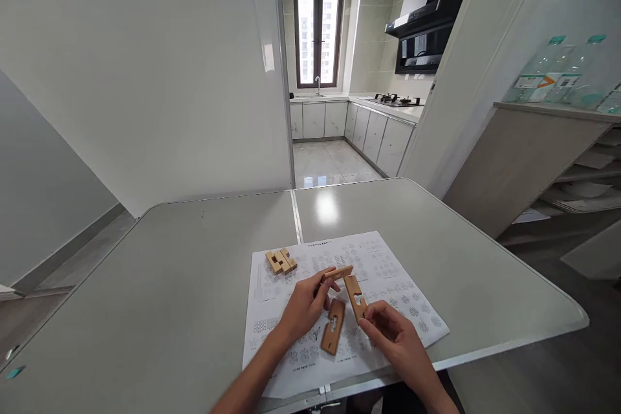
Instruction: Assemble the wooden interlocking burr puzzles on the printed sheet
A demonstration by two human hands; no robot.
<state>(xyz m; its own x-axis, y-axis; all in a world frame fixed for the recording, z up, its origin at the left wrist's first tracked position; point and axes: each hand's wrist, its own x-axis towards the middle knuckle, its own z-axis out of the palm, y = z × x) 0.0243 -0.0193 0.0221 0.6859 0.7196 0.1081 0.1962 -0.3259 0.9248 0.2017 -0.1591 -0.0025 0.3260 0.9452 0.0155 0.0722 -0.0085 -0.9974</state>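
My left hand (310,303) pinches a flat wooden puzzle piece (339,273), held almost level above the paper. In my right hand (392,331) is another wooden puzzle piece (353,287), tilted, with a notch cut into its side; thumb and fingers grip its lower end. The far ends of these two pieces are close together; whether they touch I cannot tell. Between my hands a third notched wooden piece (332,339) lies flat on the printed sheet (272,362), a dark mark near its lower end.
Several more wooden pieces (281,261) sit grouped at the sheet's upper left corner. The sheet, printed with rows of small diagrams, lies at the front edge of a grey table (184,284). Plastic bottles (543,74) stand on a cabinet (514,155) at the right.
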